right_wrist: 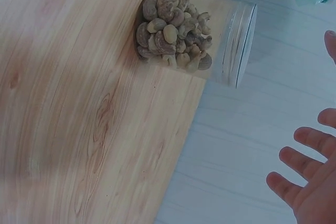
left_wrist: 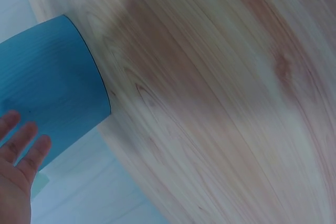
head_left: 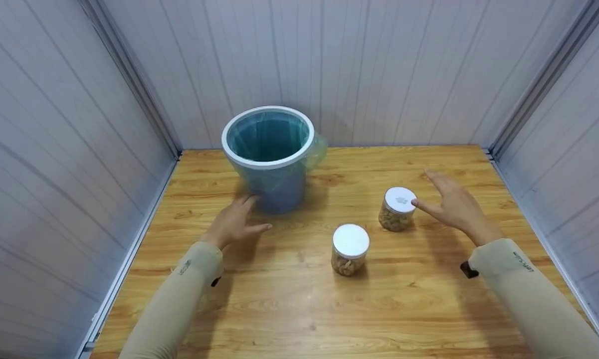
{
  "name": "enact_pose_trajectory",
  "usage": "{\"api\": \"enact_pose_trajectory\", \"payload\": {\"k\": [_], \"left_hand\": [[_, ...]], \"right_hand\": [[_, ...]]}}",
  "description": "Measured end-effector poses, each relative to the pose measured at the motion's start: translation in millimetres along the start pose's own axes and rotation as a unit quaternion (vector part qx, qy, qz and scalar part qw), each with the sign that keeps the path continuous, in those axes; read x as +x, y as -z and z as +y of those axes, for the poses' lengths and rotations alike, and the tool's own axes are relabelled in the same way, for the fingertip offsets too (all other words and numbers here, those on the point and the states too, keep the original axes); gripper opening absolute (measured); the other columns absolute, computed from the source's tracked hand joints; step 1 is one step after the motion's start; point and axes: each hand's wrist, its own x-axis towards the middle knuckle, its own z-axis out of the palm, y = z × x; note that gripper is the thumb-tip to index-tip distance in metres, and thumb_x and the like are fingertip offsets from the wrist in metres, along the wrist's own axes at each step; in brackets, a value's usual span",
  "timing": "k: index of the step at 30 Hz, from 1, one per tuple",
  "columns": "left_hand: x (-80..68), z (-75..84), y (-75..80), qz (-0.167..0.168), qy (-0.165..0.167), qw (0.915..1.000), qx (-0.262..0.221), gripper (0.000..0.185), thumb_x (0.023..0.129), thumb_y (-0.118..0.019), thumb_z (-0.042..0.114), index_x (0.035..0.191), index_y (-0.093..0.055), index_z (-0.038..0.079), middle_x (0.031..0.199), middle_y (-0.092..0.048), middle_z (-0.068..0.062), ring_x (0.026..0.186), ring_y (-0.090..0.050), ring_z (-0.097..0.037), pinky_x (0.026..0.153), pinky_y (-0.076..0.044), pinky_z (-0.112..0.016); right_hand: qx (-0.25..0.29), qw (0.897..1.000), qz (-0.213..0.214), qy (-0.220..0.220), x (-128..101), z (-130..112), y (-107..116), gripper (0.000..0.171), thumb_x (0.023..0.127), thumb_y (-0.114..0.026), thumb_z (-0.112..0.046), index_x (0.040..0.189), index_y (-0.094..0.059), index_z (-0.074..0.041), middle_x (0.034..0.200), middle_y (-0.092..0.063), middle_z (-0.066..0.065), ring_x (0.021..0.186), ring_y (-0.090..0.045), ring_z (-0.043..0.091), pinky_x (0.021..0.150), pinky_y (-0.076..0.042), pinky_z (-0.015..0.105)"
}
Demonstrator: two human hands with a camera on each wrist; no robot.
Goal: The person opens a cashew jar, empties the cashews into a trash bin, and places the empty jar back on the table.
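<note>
A blue bin [head_left: 282, 192] with a white rim and a thin green liner bag stands at the back left of the table. My left hand [head_left: 234, 222] is at its near left side, fingers spread and nothing held; the left wrist view shows the fingers [left_wrist: 32, 156] in front of the blue wall. To the right stands a clear jar [head_left: 397, 209] with a white lid, filled with cashew-like nuts [right_wrist: 173, 32]. Beside it my right hand [head_left: 456, 204] hovers with fingers extended, the thumb near the lid's edge. A second white-lidded jar [head_left: 349, 249] of similar nuts stands closer to me.
The wooden table [head_left: 289, 309] is enclosed by white panel walls [head_left: 369, 70] at the back and both sides. Part of the liner bag [head_left: 316, 149] bulges out at the bin's right side. Metal strips run along the side edges.
</note>
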Motion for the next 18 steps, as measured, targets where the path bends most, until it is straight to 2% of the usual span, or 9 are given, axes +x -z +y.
{"api": "enact_pose_trajectory", "payload": {"k": [13, 18], "left_hand": [[1.5, 6.6, -6.8, -0.003, -0.011, 0.9999, 0.004, 0.098, 0.093, -0.075, 0.066, 0.165, -0.044, 0.008, 0.17, -0.045, -0.019, 0.157, -0.043, -0.043, 0.127, -0.037, -0.066], [1.9, 8.9, -9.1, -0.001, -0.02, 0.9998, -0.002, 0.097, 0.093, -0.076, 0.065, 0.165, -0.044, 0.009, 0.17, -0.045, -0.017, 0.158, -0.043, -0.041, 0.128, -0.036, -0.063]], "right_hand": [[-0.002, 1.0, 0.013, 0.026, -0.4, -10.6, -0.5, 0.088, 0.103, -0.074, -0.047, 0.167, -0.037, 0.0, 0.166, -0.045, 0.029, 0.153, -0.041, 0.054, 0.121, -0.036, 0.074], [0.004, 1.0, 0.01, 0.025, -1.1, -17.4, 0.2, 0.089, 0.102, -0.074, -0.048, 0.168, -0.036, -0.001, 0.168, -0.042, 0.029, 0.154, -0.039, 0.054, 0.122, -0.034, 0.075]]}}
